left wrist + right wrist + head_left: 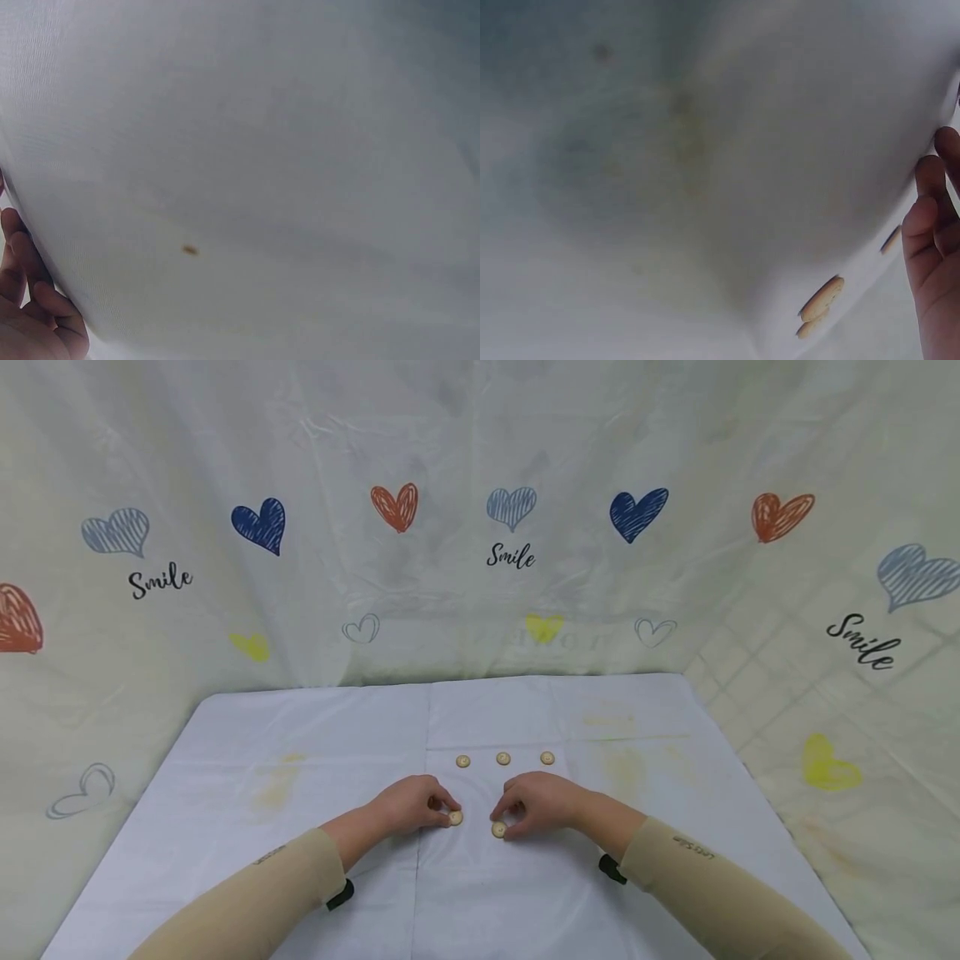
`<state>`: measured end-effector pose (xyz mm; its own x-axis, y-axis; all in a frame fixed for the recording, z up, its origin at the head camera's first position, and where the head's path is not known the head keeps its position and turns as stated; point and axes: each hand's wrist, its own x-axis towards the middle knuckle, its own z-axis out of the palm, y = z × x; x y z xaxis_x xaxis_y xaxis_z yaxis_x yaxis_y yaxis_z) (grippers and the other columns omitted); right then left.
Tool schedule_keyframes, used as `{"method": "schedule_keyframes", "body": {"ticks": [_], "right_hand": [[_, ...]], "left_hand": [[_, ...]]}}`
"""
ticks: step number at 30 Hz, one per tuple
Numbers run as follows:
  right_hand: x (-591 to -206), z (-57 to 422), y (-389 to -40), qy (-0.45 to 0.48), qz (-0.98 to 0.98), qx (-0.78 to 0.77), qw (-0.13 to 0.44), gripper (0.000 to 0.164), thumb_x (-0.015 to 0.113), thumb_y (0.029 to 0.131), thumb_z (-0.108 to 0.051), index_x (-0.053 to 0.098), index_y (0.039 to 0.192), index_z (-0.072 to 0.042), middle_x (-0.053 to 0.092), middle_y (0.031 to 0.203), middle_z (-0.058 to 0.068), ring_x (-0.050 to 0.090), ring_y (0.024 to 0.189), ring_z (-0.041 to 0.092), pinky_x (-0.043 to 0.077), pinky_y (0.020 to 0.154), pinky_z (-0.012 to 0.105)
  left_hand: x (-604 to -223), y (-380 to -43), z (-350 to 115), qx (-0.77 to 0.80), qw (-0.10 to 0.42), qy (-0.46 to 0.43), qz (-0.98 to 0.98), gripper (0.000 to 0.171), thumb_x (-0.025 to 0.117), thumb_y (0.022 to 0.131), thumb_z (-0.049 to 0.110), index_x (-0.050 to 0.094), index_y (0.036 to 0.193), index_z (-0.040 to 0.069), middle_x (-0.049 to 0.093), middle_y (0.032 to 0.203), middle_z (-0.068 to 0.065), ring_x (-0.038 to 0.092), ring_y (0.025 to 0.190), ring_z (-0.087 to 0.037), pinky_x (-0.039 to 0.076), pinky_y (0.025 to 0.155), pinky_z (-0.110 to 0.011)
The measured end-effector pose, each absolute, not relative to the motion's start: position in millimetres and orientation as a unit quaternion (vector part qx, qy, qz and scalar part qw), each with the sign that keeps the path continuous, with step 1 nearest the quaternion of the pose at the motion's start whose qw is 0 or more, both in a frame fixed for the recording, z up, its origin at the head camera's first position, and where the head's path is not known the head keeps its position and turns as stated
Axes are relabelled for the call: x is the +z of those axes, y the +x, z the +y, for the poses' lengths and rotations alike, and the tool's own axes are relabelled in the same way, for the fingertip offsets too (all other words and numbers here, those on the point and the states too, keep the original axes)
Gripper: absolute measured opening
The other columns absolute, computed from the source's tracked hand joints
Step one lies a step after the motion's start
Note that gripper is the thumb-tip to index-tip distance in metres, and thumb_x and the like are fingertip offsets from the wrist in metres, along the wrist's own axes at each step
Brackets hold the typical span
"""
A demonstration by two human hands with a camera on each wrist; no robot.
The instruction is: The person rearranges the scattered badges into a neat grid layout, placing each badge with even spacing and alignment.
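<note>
Five small things are in play, all alike: pale wooden discs with a mark on the face. My left hand (417,803) pinches one wooden disc (455,817) by its edge between thumb and forefinger, low over the white cloth. To its right, my right hand (546,803) has thumb and forefinger at the rim of another disc (498,830), pinching it. Beyond the hands three more discs lie in a row: a left one (462,761), a middle one (503,758) and a right one (547,758). Both wrist views show curled fingers at the frame's edge.
White cloth (225,760) covers the table, with creases and yellowish stains. Behind it hangs a pale curtain (442,585) printed with hearts and "Smile". In the right wrist view a few discs (822,298) lie near the fingers. A small brown spot (190,250) marks the left wrist view.
</note>
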<state>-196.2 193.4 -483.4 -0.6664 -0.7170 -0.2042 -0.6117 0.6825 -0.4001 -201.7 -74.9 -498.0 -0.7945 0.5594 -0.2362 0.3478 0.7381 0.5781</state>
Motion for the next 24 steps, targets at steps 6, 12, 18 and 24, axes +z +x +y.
{"method": "schedule_keyframes", "body": {"ticks": [6,12,18,24], "right_hand": [[-486.7,190.5,-196.0,-0.379,0.899,-0.132,0.174,0.023,0.081,0.083,-0.036,0.079,0.105,-0.031,0.054,0.078,-0.018,0.049,0.072,0.000,0.042,0.069,0.021],[-489.5,190.4,-197.1,-0.403,0.894,-0.116,0.159,0.021,0.080,0.083,-0.035,0.079,0.104,-0.030,0.053,0.077,-0.020,0.048,0.070,-0.001,0.041,0.068,0.020],[-486.2,191.7,-198.1,-0.419,0.891,-0.104,0.140,0.020,0.077,0.084,-0.035,0.078,0.104,-0.030,0.052,0.077,-0.019,0.047,0.070,0.000,0.040,0.067,0.020],[-473.1,197.8,-200.7,-0.391,0.901,-0.137,0.129,0.020,0.076,0.086,-0.034,0.078,0.106,-0.029,0.053,0.079,-0.018,0.050,0.073,0.001,0.045,0.068,0.022]], "left_hand": [[-498.3,-201.5,-74.8,0.260,0.201,0.253,0.910,0.015,0.079,0.085,0.027,0.080,0.100,0.028,0.059,0.083,0.014,0.053,0.079,-0.008,0.046,0.074,-0.029],[-496.5,-201.0,-74.8,0.260,0.199,0.253,0.910,0.015,0.079,0.085,0.026,0.080,0.100,0.028,0.058,0.083,0.014,0.053,0.079,-0.008,0.045,0.074,-0.029],[-495.9,-201.7,-76.2,0.261,0.198,0.254,0.910,0.016,0.079,0.085,0.027,0.080,0.101,0.028,0.058,0.084,0.014,0.052,0.079,-0.008,0.045,0.074,-0.029],[-498.3,-202.2,-76.7,0.258,0.197,0.255,0.911,0.016,0.080,0.085,0.026,0.079,0.101,0.029,0.058,0.084,0.014,0.052,0.080,-0.008,0.045,0.075,-0.029]]}}
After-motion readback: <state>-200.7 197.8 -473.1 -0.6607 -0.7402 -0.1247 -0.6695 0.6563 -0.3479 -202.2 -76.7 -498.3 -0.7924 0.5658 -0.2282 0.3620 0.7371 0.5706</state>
